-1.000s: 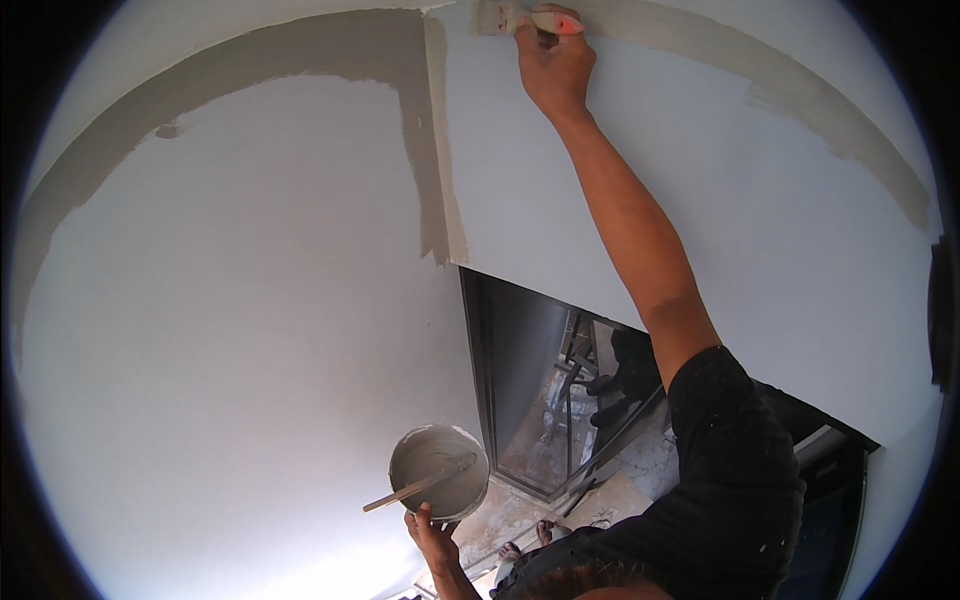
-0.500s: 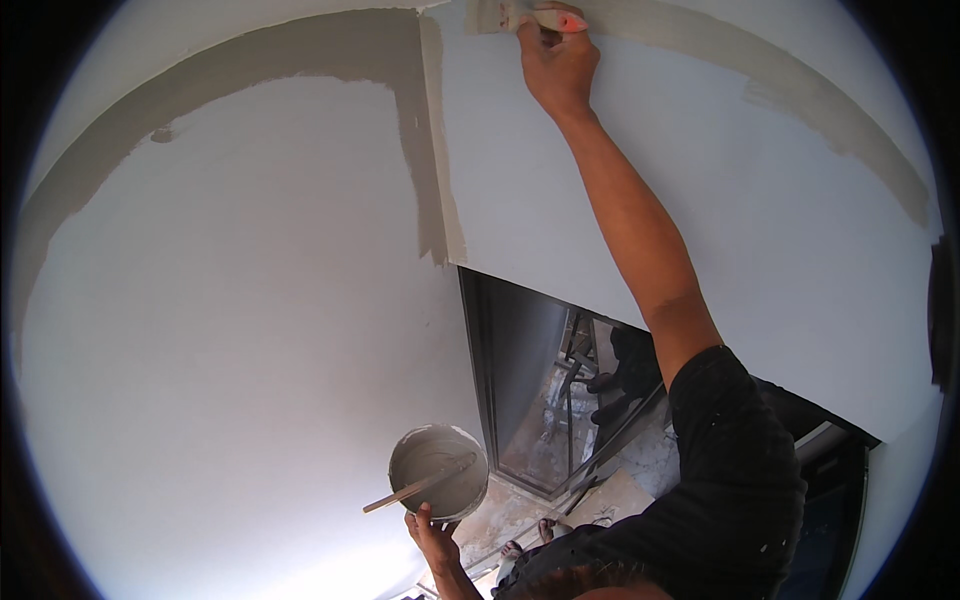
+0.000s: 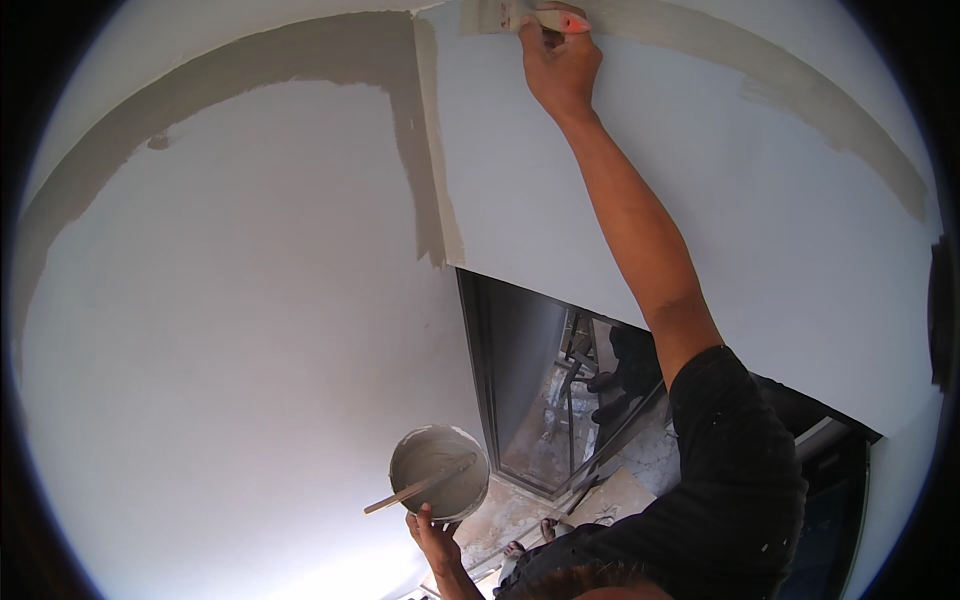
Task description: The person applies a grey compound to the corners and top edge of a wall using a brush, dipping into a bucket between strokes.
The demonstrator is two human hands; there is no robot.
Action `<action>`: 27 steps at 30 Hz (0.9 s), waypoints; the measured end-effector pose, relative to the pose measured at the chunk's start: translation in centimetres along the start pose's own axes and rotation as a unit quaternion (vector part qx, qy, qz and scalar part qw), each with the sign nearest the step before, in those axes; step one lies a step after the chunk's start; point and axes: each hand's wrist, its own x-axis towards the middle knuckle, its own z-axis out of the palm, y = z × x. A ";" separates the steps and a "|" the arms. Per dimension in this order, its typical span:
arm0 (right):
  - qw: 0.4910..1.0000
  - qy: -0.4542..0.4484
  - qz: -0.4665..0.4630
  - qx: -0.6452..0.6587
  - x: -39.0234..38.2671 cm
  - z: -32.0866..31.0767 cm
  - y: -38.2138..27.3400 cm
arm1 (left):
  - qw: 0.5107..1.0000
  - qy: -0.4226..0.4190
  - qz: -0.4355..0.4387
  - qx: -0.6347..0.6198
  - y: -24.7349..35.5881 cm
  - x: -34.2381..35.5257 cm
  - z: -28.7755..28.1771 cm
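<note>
High up on the right-hand wall, my right hand (image 3: 563, 75) is closed around a paintbrush (image 3: 550, 18) with a pale handle and a reddish end. Its bristles lie against a grey coated band (image 3: 690, 35) along the wall's top edge. Low in the view, my left hand (image 3: 436, 543) supports a round bucket (image 3: 403, 440) from below, thumb at the near rim. Grey paste-like coating (image 3: 435, 468) fills part of the bucket. A wooden stick (image 3: 400, 496) leans across it, one end in the coating and the other past the rim.
Darker grey coating (image 3: 340, 45) borders the left wall (image 3: 250, 300) along its top and down the corner. Below the right wall (image 3: 520, 190) is a dark-framed opening (image 3: 475, 370), with metal bars and a stained floor (image 3: 545, 430) visible through it.
The view has shifted very slightly. My right hand keeps the brush near the same spot on the wall, and my left hand and the bucket stay in place.
</note>
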 end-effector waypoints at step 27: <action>0.999 0.003 -0.041 -0.004 0.4 -1.7 0.0 | 1.000 -0.010 -0.009 -0.002 0.2 0.0 -0.1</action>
